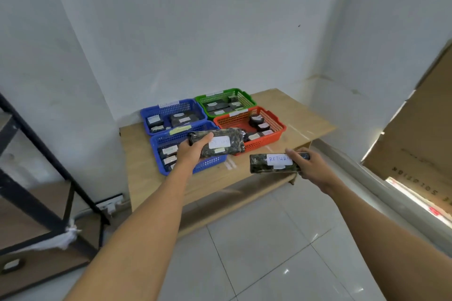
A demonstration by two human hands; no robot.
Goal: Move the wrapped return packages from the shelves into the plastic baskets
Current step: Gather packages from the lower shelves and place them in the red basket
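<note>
The left hand is wrapped around the left end of a dark wrapped package, thumb on top and fingers beneath, holding it level above the near blue basket and partly across the near-left corner of the orange basket. The right hand grips the right end of a second wrapped package, whose white label reads "RETURN", near the front edge of the low wooden table; whether it clears the table cannot be told. Each package is carried one-handed from a single end without visible sag, which suggests a light, fairly stiff core under a soft film wrap. The wrap is probably slick, so a grip across the full width near one end, clear of the paper label, appears most secure. All four baskets, including the far blue basket and the green basket, already hold labelled packages. A dark metal shelf frame stands at the left, and a cardboard box at the right.
</note>
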